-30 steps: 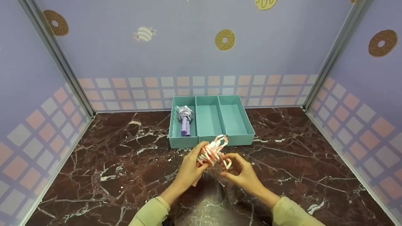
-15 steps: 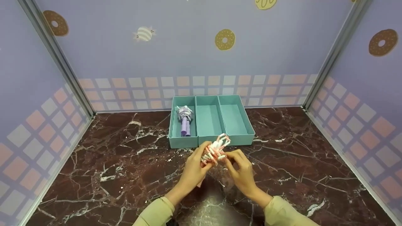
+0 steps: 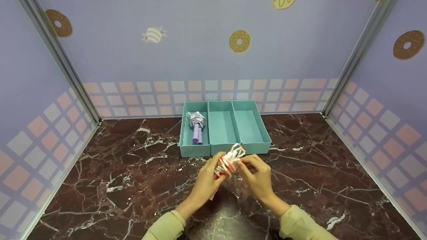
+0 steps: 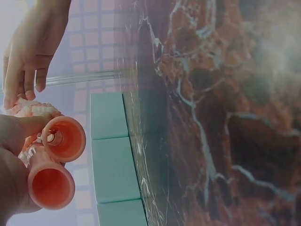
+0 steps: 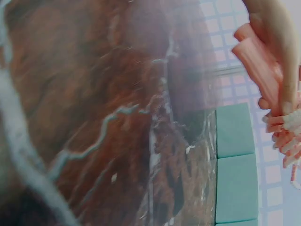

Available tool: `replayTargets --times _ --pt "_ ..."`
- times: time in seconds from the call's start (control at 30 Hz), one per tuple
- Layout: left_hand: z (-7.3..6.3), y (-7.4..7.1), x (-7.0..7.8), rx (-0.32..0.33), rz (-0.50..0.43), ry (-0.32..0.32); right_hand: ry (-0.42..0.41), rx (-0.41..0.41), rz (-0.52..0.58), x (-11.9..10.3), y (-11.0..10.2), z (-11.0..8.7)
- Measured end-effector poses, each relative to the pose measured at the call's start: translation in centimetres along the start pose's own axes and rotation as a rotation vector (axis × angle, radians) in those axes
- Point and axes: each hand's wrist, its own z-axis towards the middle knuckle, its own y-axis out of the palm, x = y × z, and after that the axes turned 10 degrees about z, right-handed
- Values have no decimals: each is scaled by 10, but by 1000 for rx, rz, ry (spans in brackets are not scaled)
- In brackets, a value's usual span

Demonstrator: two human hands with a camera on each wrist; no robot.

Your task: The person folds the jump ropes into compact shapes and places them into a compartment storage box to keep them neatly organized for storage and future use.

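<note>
In the head view, my left hand [image 3: 204,178] grips a bundled pink-and-white beaded jump rope [image 3: 230,160] above the table. Its two pink handles [image 4: 51,186] point back toward me, their hollow ends showing side by side in the left wrist view. My right hand [image 3: 261,176] pinches at the right side of the bead bundle with thumb and fingers; the exact strand is hidden. A loop of beads sticks up at the bundle's far end. A second jump rope [image 3: 197,126], purple and white with purple handles, lies in the left compartment of the teal box [image 3: 195,151].
The teal box has three compartments and stands just beyond my hands, near the back wall [image 3: 200,60]. Below is a dark red marbled tabletop [image 3: 126,186]. Patterned side panels [image 3: 393,130] bound the table to the left and right.
My right hand has brought a loose loop of beads in against the bundle, its fingers closing at the bundle's side. The left hand and the rope have shifted slightly to the right.
</note>
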Motion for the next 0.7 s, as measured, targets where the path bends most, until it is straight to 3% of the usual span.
replayTargets --times 0.17,0.3,0.47,0.7 --pt "0 1 -1 9 33 27 240 52 51 -15 2 8" --pt "-1 1 -2 29 75 60 445 101 171 -3 3 8" --pt "-3 1 -4 42 147 95 581 101 321 19 -1 5" --pt "-5 -1 -7 72 270 177 770 10 423 19 -8 12"
